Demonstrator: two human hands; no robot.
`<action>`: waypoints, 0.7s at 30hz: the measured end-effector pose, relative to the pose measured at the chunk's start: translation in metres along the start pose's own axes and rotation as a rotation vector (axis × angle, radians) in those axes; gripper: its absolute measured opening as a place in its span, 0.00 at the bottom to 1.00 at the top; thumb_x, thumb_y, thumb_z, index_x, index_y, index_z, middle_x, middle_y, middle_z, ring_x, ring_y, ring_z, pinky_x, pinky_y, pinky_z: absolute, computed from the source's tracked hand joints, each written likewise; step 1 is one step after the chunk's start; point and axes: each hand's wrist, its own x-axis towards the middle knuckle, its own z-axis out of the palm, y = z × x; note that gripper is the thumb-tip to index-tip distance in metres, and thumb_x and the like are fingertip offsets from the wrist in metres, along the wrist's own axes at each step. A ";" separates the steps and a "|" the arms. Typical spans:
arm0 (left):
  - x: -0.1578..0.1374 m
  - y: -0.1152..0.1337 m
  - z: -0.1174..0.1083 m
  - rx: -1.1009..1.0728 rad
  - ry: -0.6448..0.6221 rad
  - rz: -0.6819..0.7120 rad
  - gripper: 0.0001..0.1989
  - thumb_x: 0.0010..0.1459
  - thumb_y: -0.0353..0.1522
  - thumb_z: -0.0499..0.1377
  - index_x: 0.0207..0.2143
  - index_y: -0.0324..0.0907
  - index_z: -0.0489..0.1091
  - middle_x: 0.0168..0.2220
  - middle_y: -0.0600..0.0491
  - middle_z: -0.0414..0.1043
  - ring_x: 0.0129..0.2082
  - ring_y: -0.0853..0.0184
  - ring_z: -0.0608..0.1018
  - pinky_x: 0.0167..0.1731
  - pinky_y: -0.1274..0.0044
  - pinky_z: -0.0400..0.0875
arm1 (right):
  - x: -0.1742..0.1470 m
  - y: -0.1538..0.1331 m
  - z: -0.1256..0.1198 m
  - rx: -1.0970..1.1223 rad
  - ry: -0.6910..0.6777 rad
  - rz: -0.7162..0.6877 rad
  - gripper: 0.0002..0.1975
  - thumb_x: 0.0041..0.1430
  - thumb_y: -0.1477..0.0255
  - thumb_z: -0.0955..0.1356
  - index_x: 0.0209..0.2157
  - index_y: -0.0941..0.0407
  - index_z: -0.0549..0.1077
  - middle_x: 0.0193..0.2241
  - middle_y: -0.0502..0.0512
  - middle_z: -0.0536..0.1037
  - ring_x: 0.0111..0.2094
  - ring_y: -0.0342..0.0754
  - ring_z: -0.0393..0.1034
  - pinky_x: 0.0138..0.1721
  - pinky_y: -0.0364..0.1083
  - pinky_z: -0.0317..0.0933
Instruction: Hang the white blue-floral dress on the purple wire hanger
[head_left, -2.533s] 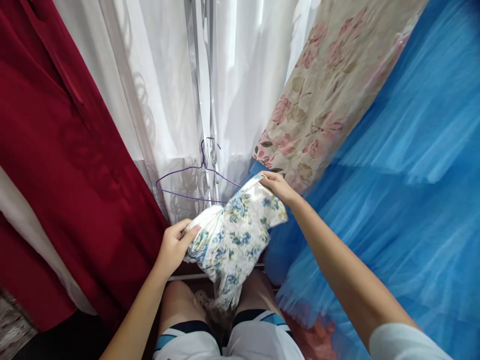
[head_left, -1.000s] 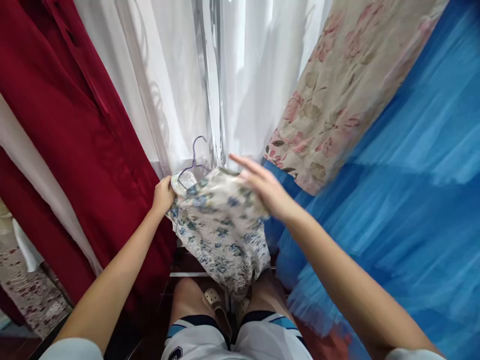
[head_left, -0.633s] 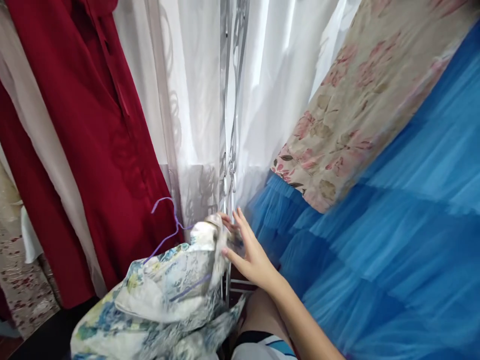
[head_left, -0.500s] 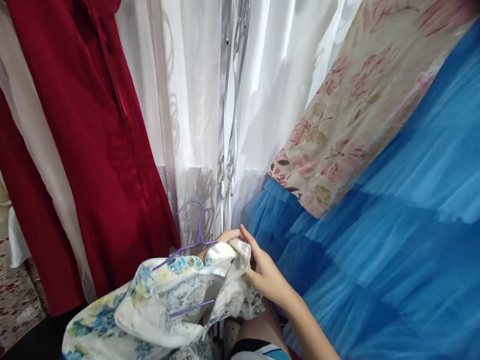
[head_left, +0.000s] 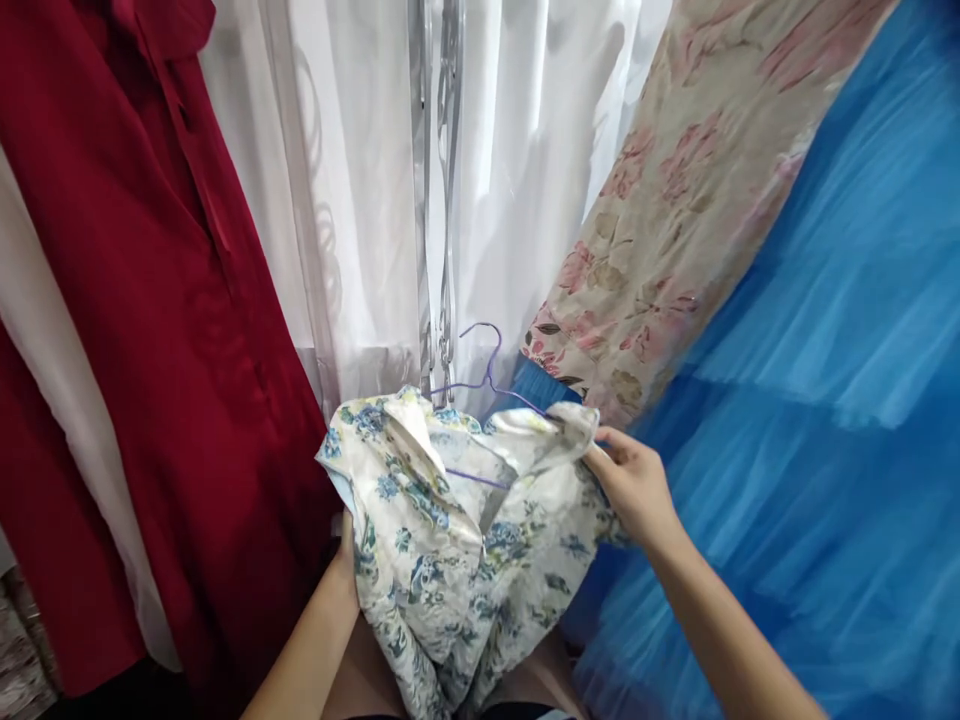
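A white dress [head_left: 427, 570] with blue flowers hangs over a purple clothes hanger [head_left: 491, 375], whose hook rises above the neckline. The hanger's lower bar shows through the open neck, above a zip pull at the front. My right hand [head_left: 636, 485] pinches the dress's right shoulder near the hanger's end. At the dress's left side is my left hand [head_left: 346, 545], mostly covered by the fabric; its fingers are hidden. The dress's lower part drops between my legs.
A red dress [head_left: 202, 330] hangs on the left beside pale cloth. White curtains [head_left: 360, 200] and a metal stand [head_left: 439, 200] are behind. To the right hang a beige floral dress [head_left: 652, 230] and a blue tiered tulle dress [head_left: 810, 400].
The dress and hanger have moved right and up, and the front now spreads out facing me. My right hand has moved right to the shoulder; my left has come to the dress's left side.
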 end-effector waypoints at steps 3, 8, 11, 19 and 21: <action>0.002 0.028 0.000 -0.152 0.084 -0.037 0.40 0.54 0.64 0.46 0.53 0.46 0.72 0.41 0.44 0.79 0.51 0.49 0.77 0.47 0.59 0.75 | 0.043 -0.016 0.016 0.004 -0.006 -0.031 0.16 0.47 0.58 0.75 0.28 0.56 0.74 0.18 0.49 0.72 0.18 0.44 0.60 0.19 0.42 0.50; 0.001 0.055 0.000 -0.164 0.209 0.006 0.29 0.48 0.41 0.70 0.53 0.47 0.71 0.50 0.49 0.77 0.54 0.50 0.76 0.49 0.64 0.76 | 0.062 -0.042 0.034 0.025 -0.210 -0.010 0.16 0.47 0.57 0.74 0.27 0.55 0.73 0.17 0.50 0.72 0.18 0.45 0.62 0.18 0.42 0.51; -0.009 0.045 -0.007 -0.145 0.296 0.038 0.27 0.47 0.35 0.71 0.51 0.47 0.72 0.49 0.49 0.77 0.52 0.51 0.77 0.48 0.65 0.76 | 0.053 -0.052 0.034 -0.065 -0.273 -0.099 0.15 0.49 0.59 0.74 0.30 0.56 0.75 0.17 0.50 0.72 0.18 0.44 0.61 0.18 0.42 0.50; -0.029 0.013 -0.008 -0.145 0.268 -0.004 0.26 0.51 0.35 0.69 0.52 0.45 0.70 0.48 0.49 0.78 0.54 0.53 0.76 0.51 0.67 0.74 | 0.069 -0.056 0.026 -0.136 -0.229 -0.297 0.13 0.52 0.62 0.73 0.34 0.58 0.78 0.20 0.52 0.74 0.25 0.49 0.67 0.24 0.44 0.57; -0.034 0.011 -0.004 -0.121 0.260 0.000 0.27 0.50 0.35 0.69 0.53 0.44 0.70 0.48 0.48 0.78 0.54 0.53 0.76 0.52 0.66 0.73 | 0.081 -0.051 0.023 -0.105 -0.259 -0.286 0.15 0.50 0.60 0.74 0.32 0.58 0.78 0.20 0.53 0.75 0.27 0.51 0.68 0.26 0.45 0.59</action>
